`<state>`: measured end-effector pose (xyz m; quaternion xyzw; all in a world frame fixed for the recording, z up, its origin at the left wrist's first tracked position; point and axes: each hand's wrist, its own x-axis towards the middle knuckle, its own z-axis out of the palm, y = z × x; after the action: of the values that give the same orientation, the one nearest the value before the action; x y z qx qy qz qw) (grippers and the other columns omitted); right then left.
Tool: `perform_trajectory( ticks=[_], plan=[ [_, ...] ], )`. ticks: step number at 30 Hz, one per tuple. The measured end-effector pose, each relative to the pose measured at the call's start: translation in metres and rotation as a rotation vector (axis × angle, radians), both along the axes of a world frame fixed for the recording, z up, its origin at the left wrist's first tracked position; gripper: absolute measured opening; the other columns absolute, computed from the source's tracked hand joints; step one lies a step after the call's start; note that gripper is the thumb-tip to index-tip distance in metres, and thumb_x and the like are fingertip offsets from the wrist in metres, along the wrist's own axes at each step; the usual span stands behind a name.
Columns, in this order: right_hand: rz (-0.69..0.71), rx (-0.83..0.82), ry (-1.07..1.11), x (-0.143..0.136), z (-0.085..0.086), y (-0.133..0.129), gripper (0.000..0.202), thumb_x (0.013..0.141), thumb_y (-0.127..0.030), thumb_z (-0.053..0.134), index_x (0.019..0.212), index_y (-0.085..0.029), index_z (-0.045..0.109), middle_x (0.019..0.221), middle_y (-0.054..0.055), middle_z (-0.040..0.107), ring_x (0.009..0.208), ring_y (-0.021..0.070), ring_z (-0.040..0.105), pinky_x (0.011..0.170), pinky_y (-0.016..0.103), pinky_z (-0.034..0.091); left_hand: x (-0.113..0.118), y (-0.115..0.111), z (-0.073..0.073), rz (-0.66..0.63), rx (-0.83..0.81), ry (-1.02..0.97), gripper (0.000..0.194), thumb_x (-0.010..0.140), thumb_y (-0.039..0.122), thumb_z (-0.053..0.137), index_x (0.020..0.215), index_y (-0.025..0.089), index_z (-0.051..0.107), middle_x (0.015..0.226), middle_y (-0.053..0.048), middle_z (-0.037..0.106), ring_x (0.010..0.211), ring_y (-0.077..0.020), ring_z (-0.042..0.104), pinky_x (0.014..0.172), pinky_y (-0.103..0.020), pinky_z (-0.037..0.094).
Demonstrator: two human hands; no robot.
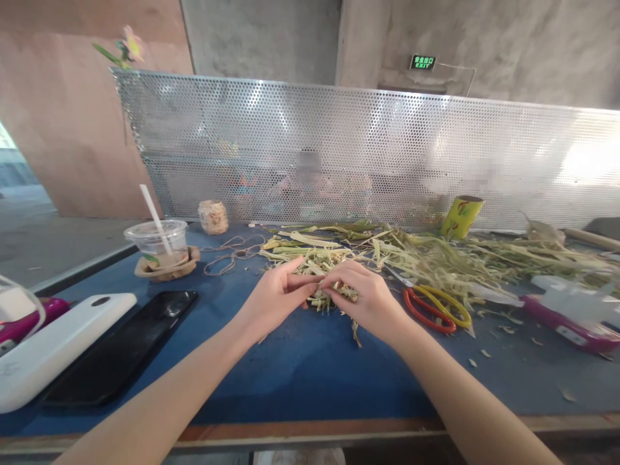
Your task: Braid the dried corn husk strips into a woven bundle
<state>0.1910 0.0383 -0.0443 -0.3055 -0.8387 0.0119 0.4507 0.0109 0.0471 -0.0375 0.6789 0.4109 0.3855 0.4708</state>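
My left hand [285, 290] and my right hand [363, 294] meet over the middle of the table. Thumbs and fingertips of both are pinched together on a bundle of pale green dried plant strips [320, 300]. Ends of the strips stick out below and between the fingers; the exact spot they pinch is partly hidden. Directly behind the hands lies a loose heap of similar strips [310, 245]. To the right of my right hand rest scissors with red and yellow handles [431, 310], their blades pointing toward the heap.
At left are a plastic cup with a straw [165, 242], a black phone [123, 349], a white power bank [68, 349] and loose cord [235, 252]. More plant strips [523, 258], a yellow tube [461, 216] and a purple-and-white tool [566, 323] lie right. A perforated metal screen [310, 129] stands behind.
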Motion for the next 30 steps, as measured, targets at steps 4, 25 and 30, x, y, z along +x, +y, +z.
perform_trajectory(
  ticks=[4, 25, 30],
  plan=[
    [-0.038, -0.057, -0.009, 0.0001, -0.0002, -0.0024, 0.015, 0.077, -0.008, 0.051, 0.084, -0.020, 0.055, 0.079, 0.003, 0.058, 0.074, 0.0147, 0.055, 0.065, 0.026, 0.047, 0.0016, -0.0016, 0.0029, 0.019, 0.012, 0.044, 0.078, 0.076, 0.038, 0.059, 0.140, 0.019, 0.020, 0.108, -0.011, 0.066, 0.063, -0.0157, 0.056, 0.060, -0.030, 0.043],
    [0.054, 0.035, -0.034, 0.0004, 0.0014, -0.0050, 0.016, 0.079, -0.007, 0.048, 0.087, -0.021, 0.051, 0.081, 0.003, 0.060, 0.081, 0.0163, 0.053, 0.072, 0.030, 0.047, 0.0024, -0.0032, 0.0047, -0.062, 0.040, -0.075, 0.103, 0.066, 0.023, 0.069, 0.142, 0.019, 0.000, 0.104, -0.011, 0.067, 0.082, -0.0217, 0.063, 0.067, -0.032, 0.047],
    [0.026, 0.109, -0.138, 0.0013, 0.0021, -0.0043, 0.019, 0.082, -0.006, 0.046, 0.092, -0.020, 0.053, 0.082, 0.004, 0.062, 0.083, 0.0173, 0.053, 0.074, 0.032, 0.048, 0.0023, -0.0035, 0.0040, -0.070, 0.070, -0.046, 0.102, 0.067, 0.022, 0.068, 0.142, 0.023, -0.002, 0.102, -0.009, 0.068, 0.069, -0.0170, 0.061, 0.060, -0.029, 0.046]
  ],
)
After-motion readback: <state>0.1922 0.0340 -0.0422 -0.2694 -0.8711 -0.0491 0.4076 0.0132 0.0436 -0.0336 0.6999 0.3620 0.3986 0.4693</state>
